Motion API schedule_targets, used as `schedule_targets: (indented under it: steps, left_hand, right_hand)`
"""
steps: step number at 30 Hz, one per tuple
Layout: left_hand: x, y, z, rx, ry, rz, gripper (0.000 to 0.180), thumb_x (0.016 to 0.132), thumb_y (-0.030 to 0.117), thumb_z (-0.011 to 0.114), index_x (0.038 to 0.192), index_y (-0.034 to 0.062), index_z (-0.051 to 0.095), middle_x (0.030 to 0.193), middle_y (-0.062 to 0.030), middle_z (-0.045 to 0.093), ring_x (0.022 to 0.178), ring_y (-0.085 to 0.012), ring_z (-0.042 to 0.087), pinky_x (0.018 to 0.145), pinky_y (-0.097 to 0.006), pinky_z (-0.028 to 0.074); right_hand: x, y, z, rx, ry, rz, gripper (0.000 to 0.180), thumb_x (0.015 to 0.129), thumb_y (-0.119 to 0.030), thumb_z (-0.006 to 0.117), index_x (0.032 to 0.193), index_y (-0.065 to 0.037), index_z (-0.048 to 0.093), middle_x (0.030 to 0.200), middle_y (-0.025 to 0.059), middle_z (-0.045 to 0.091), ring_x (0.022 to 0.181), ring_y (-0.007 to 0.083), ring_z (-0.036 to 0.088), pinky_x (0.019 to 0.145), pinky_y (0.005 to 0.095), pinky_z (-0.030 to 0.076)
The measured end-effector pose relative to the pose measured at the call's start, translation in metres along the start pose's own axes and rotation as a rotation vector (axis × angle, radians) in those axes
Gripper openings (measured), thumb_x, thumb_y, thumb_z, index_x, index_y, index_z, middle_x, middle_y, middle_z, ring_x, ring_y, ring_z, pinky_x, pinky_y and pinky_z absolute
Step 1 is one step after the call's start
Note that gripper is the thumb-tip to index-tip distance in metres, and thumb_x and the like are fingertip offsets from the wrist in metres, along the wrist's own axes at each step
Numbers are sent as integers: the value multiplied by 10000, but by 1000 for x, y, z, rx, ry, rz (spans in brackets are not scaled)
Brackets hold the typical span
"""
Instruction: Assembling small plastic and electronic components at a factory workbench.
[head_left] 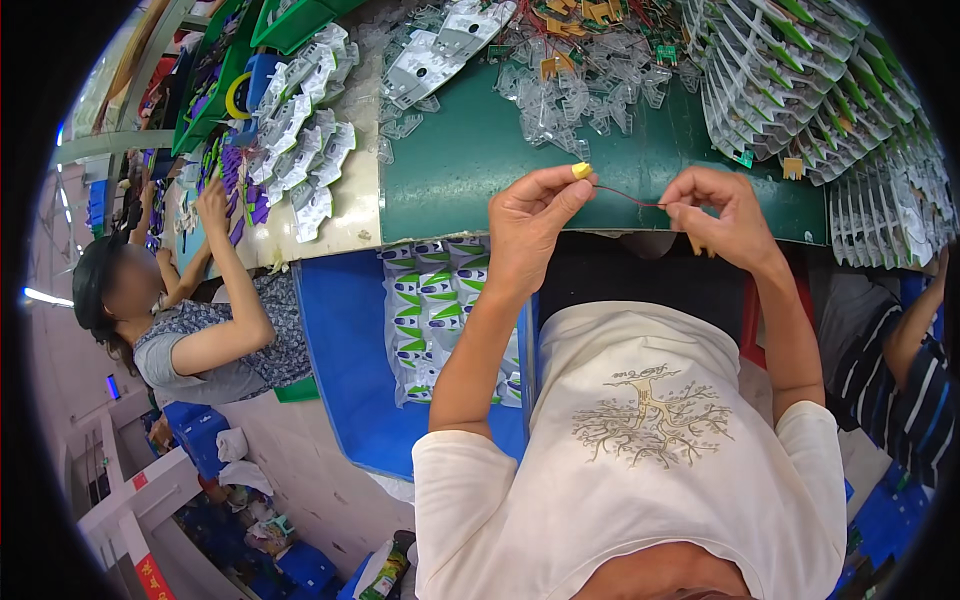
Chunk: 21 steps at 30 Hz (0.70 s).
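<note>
Both my hands are raised over the front edge of the green tabletop. A thin dark-red wire stretches between them, sagging slightly. My left hand pinches one end between thumb and forefinger; a small yellow cover sits at the forefinger's tip. My right hand is closed on the other end, fingertips pressed together. Below its fingers hangs a small orange-tan piece, partly hidden by the hand. Farther back lies a heap of clear plastic pieces, mixed with wires and small orange and green boards.
Stacked grey-and-green shells rise at the right. White shells line the left, with two larger grey shells at the back. A blue bin holds bagged white-green parts. Co-workers sit on either side.
</note>
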<state>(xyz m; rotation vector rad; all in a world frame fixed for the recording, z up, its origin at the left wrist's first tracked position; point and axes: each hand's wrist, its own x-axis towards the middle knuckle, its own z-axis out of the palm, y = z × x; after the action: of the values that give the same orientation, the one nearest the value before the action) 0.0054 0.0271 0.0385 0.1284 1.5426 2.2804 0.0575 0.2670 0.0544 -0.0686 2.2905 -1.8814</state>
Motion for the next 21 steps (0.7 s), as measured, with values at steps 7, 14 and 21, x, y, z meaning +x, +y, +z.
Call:
schedule_targets:
  steps: [7,14,21]
  left_hand:
    - [-7,-3,5,376,24,398,240,835,-85,720,1062,-9,716,1021,-139,733,947,-166,693,846,-279,554]
    - [-5,-1,7,448,43,552,242,794,-44,769,1023,32,747,932,-91,735,841,-150,687,760,-262,540]
    - [-4,-5,5,342,74,320,283,820,-60,758,1092,-8,704,919,-44,683,807,-69,609,710,-205,494]
  right_hand:
    - [18,-23,40,258,-54,-2,214,944,-98,645,1122,20,664,915,43,696,827,82,664,689,214,532]
    - [31,-18,45,369,-7,-16,155,913,-71,678,1032,28,679,857,31,686,724,45,622,604,194,502]
    - [28,-21,59,-124,257,-184,80,819,-36,708,898,-24,705,716,-29,630,540,15,428,476,219,345]
